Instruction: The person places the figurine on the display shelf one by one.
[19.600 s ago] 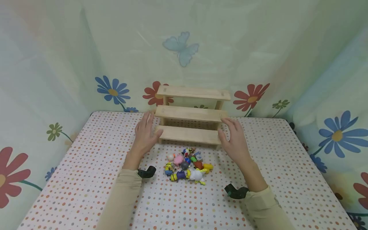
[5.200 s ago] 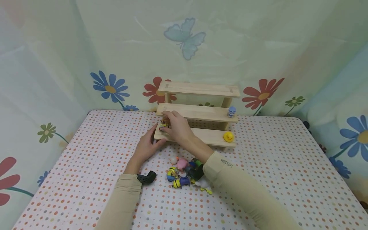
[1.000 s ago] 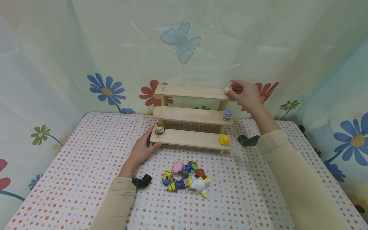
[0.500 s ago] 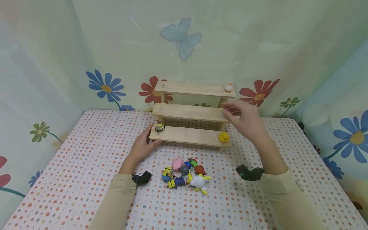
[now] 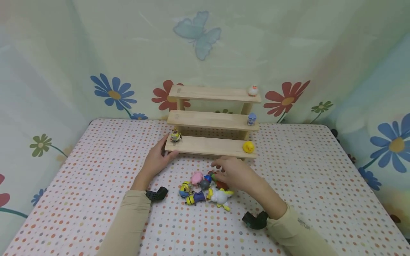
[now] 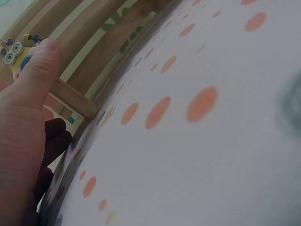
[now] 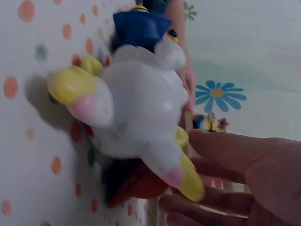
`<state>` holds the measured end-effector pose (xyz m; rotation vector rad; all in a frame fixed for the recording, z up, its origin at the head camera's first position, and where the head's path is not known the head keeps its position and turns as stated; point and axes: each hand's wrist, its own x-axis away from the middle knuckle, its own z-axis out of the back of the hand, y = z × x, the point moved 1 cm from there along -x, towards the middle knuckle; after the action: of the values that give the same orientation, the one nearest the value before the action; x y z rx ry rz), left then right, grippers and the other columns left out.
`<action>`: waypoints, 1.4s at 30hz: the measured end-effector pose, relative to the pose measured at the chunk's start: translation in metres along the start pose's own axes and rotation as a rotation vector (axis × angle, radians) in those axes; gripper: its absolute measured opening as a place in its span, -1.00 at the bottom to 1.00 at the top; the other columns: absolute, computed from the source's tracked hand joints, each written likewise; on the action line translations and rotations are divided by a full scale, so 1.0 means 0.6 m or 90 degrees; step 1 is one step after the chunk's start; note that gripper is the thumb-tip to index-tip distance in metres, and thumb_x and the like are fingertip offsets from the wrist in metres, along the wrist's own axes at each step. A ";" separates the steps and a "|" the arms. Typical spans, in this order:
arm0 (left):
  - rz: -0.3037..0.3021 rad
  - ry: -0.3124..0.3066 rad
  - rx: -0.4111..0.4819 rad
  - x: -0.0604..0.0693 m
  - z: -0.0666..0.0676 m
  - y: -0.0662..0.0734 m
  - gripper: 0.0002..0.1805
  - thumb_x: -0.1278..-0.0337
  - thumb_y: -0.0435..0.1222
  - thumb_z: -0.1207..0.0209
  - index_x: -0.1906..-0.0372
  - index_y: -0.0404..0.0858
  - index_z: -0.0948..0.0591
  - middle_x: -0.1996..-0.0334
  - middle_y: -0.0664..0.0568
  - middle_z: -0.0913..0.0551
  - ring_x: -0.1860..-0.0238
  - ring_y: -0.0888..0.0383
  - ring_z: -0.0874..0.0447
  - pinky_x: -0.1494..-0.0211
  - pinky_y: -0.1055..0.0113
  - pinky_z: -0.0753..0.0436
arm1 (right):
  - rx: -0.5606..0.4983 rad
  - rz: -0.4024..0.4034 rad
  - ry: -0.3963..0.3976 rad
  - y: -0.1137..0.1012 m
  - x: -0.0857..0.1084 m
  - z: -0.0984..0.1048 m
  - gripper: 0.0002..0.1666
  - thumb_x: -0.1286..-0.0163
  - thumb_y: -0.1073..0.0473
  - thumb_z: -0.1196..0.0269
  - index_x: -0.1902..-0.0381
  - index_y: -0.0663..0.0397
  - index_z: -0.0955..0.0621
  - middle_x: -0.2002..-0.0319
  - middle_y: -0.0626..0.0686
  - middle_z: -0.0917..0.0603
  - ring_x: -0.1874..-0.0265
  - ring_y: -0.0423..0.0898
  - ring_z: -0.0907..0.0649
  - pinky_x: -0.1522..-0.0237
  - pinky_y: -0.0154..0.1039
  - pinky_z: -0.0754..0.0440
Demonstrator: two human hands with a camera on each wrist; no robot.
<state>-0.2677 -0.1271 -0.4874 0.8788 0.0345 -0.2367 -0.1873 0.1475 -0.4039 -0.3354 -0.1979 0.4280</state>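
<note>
A three-step wooden shelf (image 5: pixel 211 144) stands at the back of the table. My left hand (image 5: pixel 157 160) holds its lower left corner, thumb along the front edge and fingers at the end. Close to that thumb a small yellow minion figure (image 5: pixel 175 136) stands on the bottom step. My right hand (image 5: pixel 235 172) hovers over the back right of a toy pile, thumb and fingers apart. It partly covers a red-brown toy (image 5: pixel 221 185). In the pile lie a white toy with yellow feet (image 5: pixel 219 196), a pink toy (image 5: pixel 196 177), a grey ball-like toy (image 5: pixel 204 184) and minion figures (image 5: pixel 185 189).
On the right ends of the steps sit a yellow duck (image 5: pixel 248 147), a blue figure (image 5: pixel 251 119) and a white bird-like toy (image 5: pixel 253 91). A dotted cloth (image 5: pixel 304 170) covers the table. Behind the shelf hangs a flowered curtain (image 5: pixel 205 71).
The white bird-like toy was let go on the top step. My right hand has come down and forward to the toy pile. My left hand stays at the shelf's corner.
</note>
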 end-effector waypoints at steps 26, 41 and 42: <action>0.009 -0.008 -0.003 0.003 0.000 0.001 0.01 -0.09 0.29 -0.09 -0.51 -0.11 -0.02 -0.48 -0.07 -0.12 -0.47 -0.07 -0.11 -0.46 0.01 -0.23 | -0.032 -0.073 -0.075 0.001 0.011 -0.013 -0.60 -0.27 0.11 -0.24 -0.07 0.05 -0.58 0.56 -0.16 -0.55 0.60 -0.22 -0.47 0.53 -0.32 -0.40; 0.002 -0.005 0.004 0.001 -0.001 -0.002 0.00 -0.09 0.27 -0.11 -0.51 -0.13 -0.03 -0.47 -0.09 -0.14 -0.46 -0.07 -0.12 -0.46 0.01 -0.23 | -0.153 -0.028 0.074 0.009 0.004 0.010 -0.76 -0.33 0.06 -0.25 0.14 0.07 -0.59 0.36 -0.06 -0.65 0.48 -0.23 -0.53 0.45 -0.39 -0.53; 0.001 -0.005 0.004 0.002 -0.001 -0.002 0.00 -0.09 0.27 -0.11 -0.51 -0.13 -0.03 -0.47 -0.09 -0.14 -0.46 -0.07 -0.13 -0.46 0.01 -0.24 | -0.169 -0.020 0.087 0.012 0.003 0.011 -0.78 -0.32 0.04 -0.26 0.18 0.03 -0.60 0.34 -0.06 -0.67 0.48 -0.24 -0.55 0.45 -0.39 -0.55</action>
<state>-0.2671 -0.1278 -0.4887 0.8843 0.0258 -0.2381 -0.1903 0.1560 -0.4003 -0.6187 -0.1265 0.3473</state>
